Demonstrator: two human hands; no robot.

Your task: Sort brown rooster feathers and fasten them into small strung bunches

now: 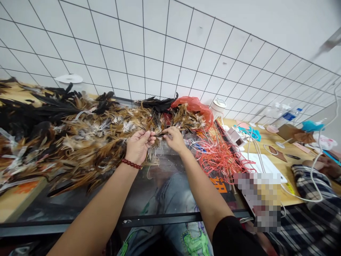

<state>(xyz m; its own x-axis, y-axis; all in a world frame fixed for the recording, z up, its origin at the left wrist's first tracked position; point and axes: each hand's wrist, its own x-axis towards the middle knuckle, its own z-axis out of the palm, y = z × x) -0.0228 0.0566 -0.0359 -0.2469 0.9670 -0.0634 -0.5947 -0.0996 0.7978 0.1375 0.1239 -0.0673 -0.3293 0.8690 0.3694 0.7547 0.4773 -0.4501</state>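
Just in front of the brown feather heap (106, 137), my left hand (138, 145) is closed in a pinch, a red bead bracelet (131, 164) round its wrist. Facing it, my right hand (174, 139) pinches too, fingers bent. Between the fingertips runs a small dark feather (159, 135), which both hands seem to hold; its ends are hidden by the fingers. Longer black feathers (53, 103) lie at the left and back of the heap. Behind my right hand, more brown feathers spill from a red plastic bag (195, 106).
Tangled red cord (221, 153) lies right of my right hand on the glossy dark tabletop (170, 167). A white lidded cup (218, 105) stands behind it. Farther right, a neighbouring wooden table (293, 181) holds cables, and a person in a plaid sleeve (311, 177) sits there. A wire grid (160, 46) backs everything.
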